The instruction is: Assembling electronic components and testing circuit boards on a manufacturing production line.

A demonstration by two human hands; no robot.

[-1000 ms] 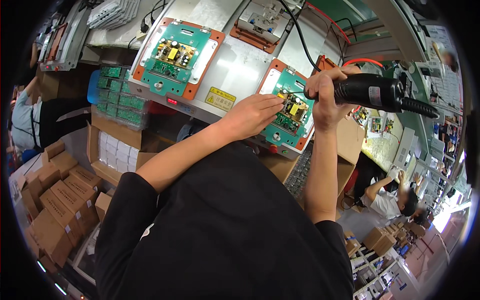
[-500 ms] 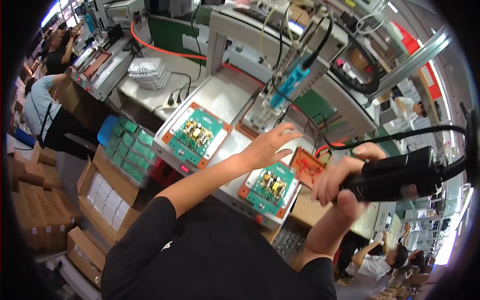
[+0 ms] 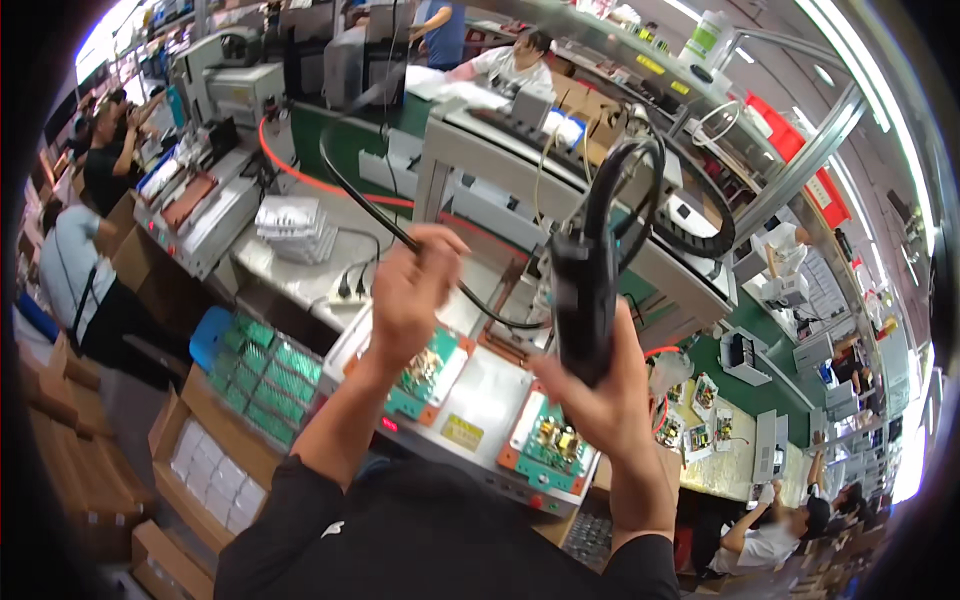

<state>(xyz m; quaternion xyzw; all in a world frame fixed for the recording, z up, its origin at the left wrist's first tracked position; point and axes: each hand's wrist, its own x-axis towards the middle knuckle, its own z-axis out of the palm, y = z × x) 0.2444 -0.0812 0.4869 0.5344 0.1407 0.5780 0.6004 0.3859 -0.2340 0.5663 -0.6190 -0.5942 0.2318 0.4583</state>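
My right hand [image 3: 618, 395] is wrapped round a black cylindrical handheld device [image 3: 583, 300] and holds it upright in front of the machine. A thick black cord loops above the device. Slightly blurred, my left hand [image 3: 405, 300] is raised with its fingers curled round a thin black cable [image 3: 365, 200], which runs down towards the machine's middle. Below that hand, partly covered by it, lies a green circuit board [image 3: 412, 400] in a fixture. Another green circuit board [image 3: 552, 445], with yellow and black parts, sits in the right fixture beneath my right hand.
The grey machine frame [image 3: 430, 170] stands over the fixtures. At left are a blue bin with green boards [image 3: 270, 375], an open carton [image 3: 215, 480] and stacked white trays [image 3: 290, 225]. More boards [image 3: 700, 420] lie on the right bench. Several people work nearby.
The black device has swung from the far right to in front of the machine, now upright in my right hand. My left hand has moved left and up, and its fingers have closed round the cable.
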